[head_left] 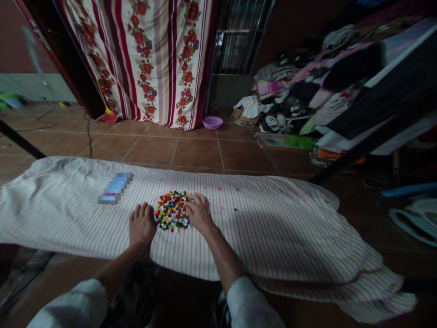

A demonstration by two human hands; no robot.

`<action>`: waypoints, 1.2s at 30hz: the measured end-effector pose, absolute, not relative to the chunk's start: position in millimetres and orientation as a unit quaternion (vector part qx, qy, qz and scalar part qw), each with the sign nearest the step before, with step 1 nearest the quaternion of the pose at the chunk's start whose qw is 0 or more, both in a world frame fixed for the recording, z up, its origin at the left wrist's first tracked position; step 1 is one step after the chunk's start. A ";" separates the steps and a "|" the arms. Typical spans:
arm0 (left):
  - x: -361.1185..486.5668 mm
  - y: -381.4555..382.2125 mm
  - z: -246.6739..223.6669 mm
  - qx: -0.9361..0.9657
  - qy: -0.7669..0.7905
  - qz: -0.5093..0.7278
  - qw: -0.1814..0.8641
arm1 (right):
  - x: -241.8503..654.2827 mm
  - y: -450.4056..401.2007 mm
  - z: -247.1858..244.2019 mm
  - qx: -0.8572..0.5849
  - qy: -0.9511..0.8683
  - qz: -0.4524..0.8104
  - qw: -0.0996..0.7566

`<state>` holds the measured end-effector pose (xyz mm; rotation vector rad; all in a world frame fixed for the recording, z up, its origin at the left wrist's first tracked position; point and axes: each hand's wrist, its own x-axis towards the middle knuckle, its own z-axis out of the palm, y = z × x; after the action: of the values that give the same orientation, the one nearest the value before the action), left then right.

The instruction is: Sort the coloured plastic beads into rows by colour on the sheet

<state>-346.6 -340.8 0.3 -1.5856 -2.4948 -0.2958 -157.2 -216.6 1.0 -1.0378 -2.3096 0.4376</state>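
Observation:
A pile of small cube-like pieces [173,212] in many colours lies on a striped cloth [273,228]. My left hand [142,223] rests flat on the cloth against the pile's left edge, fingers extended and holding nothing. At the right edge, my right hand [200,212] reaches over the pieces with its fingers bent and the tips close together at the pile; whatever is between them is too small to make out. Several single pieces lie apart to the right, among them a green piece [235,209] and an orange piece [219,188].
A pixelated blue flat object [116,187] lies on the cloth at left. Beyond the cloth are a tiled floor [194,152], a flowered curtain [160,59], a purple basin [212,122] and a red broom head [110,117]. Heaped clothes [290,86] stand at right.

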 end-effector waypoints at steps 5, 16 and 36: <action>-347.5 -340.4 -2.3 -0.531 -0.836 -0.107 0.088 | -160.2 -219.4 2.7 -0.345 -0.892 0.159 0.247; -345.8 -340.6 2.3 -0.531 -0.839 -0.087 0.078 | -165.7 -221.1 7.5 -0.344 -0.891 0.149 0.256; -346.9 -341.3 -1.6 -0.538 -0.831 -0.091 0.105 | -193.6 -229.5 26.7 -0.409 -0.889 0.136 0.153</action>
<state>-346.9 -341.3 -1.6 -1.5856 -2.4502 -0.2686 -193.6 -229.5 26.7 -1.1723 -2.5512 0.3891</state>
